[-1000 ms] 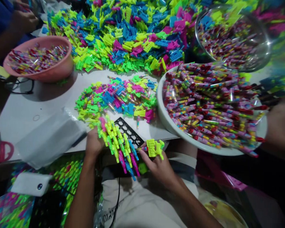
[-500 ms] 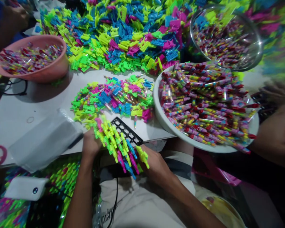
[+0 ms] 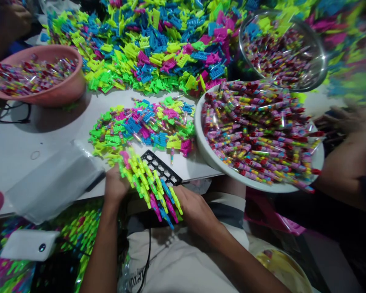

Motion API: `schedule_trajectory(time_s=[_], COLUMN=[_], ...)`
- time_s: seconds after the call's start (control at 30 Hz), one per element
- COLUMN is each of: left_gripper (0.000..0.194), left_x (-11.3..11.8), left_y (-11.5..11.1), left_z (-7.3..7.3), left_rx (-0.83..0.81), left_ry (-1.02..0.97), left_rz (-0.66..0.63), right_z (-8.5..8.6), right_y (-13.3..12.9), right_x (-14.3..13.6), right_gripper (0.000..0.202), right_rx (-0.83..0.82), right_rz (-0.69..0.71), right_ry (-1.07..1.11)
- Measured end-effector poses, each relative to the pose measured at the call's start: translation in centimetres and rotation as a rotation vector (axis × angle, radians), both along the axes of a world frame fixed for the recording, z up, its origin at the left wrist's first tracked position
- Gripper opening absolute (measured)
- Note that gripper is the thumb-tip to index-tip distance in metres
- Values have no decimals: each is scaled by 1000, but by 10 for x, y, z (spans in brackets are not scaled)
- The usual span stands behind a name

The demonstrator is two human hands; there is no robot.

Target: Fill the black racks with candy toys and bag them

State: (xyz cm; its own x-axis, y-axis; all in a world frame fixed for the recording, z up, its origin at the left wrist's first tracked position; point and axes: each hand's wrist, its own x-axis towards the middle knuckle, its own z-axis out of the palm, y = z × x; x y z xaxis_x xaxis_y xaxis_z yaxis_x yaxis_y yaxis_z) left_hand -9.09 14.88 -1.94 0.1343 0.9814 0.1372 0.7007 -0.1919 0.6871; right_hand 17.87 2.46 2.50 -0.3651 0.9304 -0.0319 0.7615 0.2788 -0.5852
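At the white table's (image 3: 57,130) near edge, the left hand (image 3: 116,183) is closed round the side of a black plastic rack with round openings (image 3: 165,167), beside slanting rows of neon yellow, green, pink and blue plastic pieces (image 3: 148,183). The right hand (image 3: 193,203) is curled by the rows' near end, its fingertips hidden, so its grip cannot be told; the step looks like fitting a piece there, which calls for a steady rack and careful alignment.
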Motion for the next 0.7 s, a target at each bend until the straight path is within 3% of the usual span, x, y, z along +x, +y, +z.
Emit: schedule_trajectory(time_s=[0.13, 0.27, 0.47, 0.6, 0.7], left_gripper=[21, 20, 35, 36, 25], left_x=[0, -2, 5, 9, 9], left_y=[-1, -2, -3, -2, -2], left_z=[-1, -1, 15, 24, 24], left_rx=[-30, -71, -153, -102, -85], left_ry=[-23, -67, -154, -163, -257], left_rz=[22, 20, -8, -104, -138], right_z=[8, 3, -20, -28, -18], right_y=[10, 44, 110, 122, 111], right_x=[13, 23, 4, -1, 2], right_gripper=[20, 24, 39, 36, 30], right_rx=[-116, -79, -126, -182, -143], right_rz=[-31, -341, -695, -660, -582], right_ry=[103, 242, 279, 430, 470])
